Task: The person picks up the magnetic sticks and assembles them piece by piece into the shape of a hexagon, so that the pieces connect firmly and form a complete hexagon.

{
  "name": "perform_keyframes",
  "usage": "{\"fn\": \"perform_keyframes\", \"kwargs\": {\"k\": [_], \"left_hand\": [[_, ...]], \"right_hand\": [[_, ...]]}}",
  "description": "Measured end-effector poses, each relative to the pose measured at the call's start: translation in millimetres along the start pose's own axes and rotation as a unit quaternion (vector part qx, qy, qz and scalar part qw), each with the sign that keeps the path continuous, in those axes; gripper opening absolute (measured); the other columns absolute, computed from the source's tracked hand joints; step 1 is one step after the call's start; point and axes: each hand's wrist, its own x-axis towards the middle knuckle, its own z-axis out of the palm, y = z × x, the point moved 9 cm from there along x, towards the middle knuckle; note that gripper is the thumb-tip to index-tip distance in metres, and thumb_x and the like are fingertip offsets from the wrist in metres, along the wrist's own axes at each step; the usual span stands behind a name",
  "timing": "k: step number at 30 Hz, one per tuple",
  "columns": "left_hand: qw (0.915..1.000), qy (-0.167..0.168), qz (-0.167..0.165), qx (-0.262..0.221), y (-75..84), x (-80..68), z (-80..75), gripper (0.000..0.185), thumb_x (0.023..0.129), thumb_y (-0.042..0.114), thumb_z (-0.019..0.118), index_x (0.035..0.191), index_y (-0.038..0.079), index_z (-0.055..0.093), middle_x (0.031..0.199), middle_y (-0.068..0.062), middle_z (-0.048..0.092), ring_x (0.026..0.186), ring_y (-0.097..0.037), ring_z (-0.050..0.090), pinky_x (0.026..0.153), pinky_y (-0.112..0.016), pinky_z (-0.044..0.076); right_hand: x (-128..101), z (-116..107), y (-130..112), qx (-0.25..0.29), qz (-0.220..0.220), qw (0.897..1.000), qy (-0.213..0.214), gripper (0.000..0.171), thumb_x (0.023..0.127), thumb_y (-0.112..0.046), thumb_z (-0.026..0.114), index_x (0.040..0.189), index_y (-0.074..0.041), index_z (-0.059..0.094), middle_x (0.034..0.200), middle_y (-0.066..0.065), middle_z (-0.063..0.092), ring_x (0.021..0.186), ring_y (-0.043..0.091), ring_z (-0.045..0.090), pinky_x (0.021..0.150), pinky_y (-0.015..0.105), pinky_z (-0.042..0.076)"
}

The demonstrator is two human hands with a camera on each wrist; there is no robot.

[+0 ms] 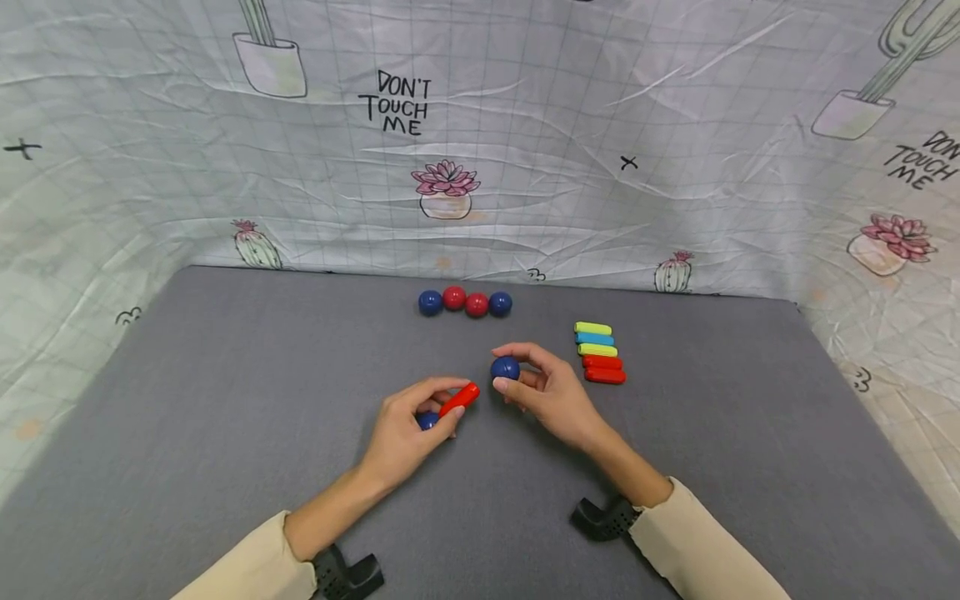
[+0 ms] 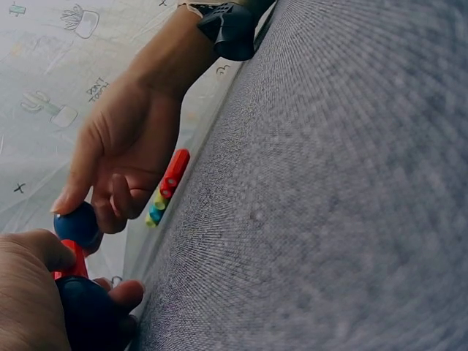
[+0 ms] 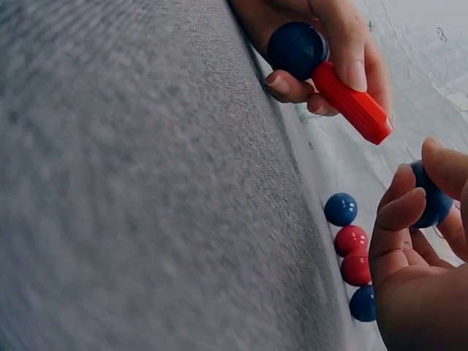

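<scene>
In the head view my left hand [image 1: 401,429] pinches a short red rod [image 1: 461,398] between thumb and fingers. One end of that rod meets a blue ball [image 3: 298,51], which sits within the same hand. My right hand [image 1: 551,392] grips another blue ball [image 1: 505,367] between thumb and fingertips, just to the right of the rod's free end. A small gap separates this ball from the rod in the head and right wrist views.
Toward the back of the grey table [image 1: 300,350], two blue balls [image 1: 431,302] and two red balls [image 1: 476,305] form a row. Right of my right hand, several yellow-green, blue and red rods [image 1: 603,376] lie side by side. A printed cloth [image 1: 525,217] hangs behind.
</scene>
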Motion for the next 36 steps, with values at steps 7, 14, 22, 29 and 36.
{"fn": "perform_keyframes", "kwargs": {"k": [7,14,22,29,36], "left_hand": [[0.9998,-0.001,0.019,-0.001,0.5,-1.0,-0.4,0.028,0.080,-0.014,0.068,0.107,-0.005,0.065,0.083,-0.015,0.065,0.057,-0.021,0.062,0.053,-0.030,0.052],[0.9996,-0.001,0.027,0.001,0.9,-0.9,-0.9,0.028,0.079,-0.014,0.068,0.106,-0.006,0.066,0.081,-0.013,0.064,0.056,-0.019,0.061,0.052,-0.030,0.052],[0.9994,-0.003,0.036,0.002,1.3,-1.0,0.3,0.028,0.078,-0.015,0.069,0.105,-0.005,0.066,0.080,-0.012,0.064,0.057,-0.018,0.061,0.052,-0.029,0.051],[0.9990,-0.006,0.044,0.011,4.6,-0.1,1.8,0.027,0.078,-0.014,0.069,0.103,-0.005,0.066,0.080,-0.013,0.064,0.058,-0.017,0.061,0.053,-0.028,0.051],[0.9993,-0.007,0.035,0.012,4.9,0.4,2.7,0.025,0.079,-0.014,0.069,0.103,-0.005,0.067,0.080,-0.013,0.064,0.058,-0.018,0.062,0.053,-0.029,0.052]], "right_hand": [[-1,8,-5,0.013,0.009,1.000,-0.009,0.042,0.090,-0.003,0.065,0.130,-0.002,0.054,0.094,0.010,0.053,0.065,0.018,0.050,0.053,0.022,0.037],[-1,13,-5,0.012,0.009,1.000,-0.022,0.044,0.091,-0.003,0.065,0.133,-0.003,0.053,0.098,0.010,0.053,0.063,0.015,0.046,0.052,0.021,0.036],[-1,14,2,0.028,-0.006,0.999,-0.028,0.045,0.090,-0.011,0.067,0.133,-0.005,0.053,0.111,0.012,0.052,0.067,0.016,0.050,0.054,0.022,0.038],[-2,16,1,0.040,-0.011,0.999,-0.035,0.046,0.090,-0.009,0.067,0.133,-0.002,0.052,0.115,0.013,0.051,0.072,0.015,0.053,0.057,0.022,0.040],[-2,16,2,0.026,-0.012,0.999,-0.033,0.043,0.091,-0.010,0.066,0.131,-0.002,0.053,0.113,0.013,0.053,0.076,0.025,0.057,0.061,0.023,0.045]]}}
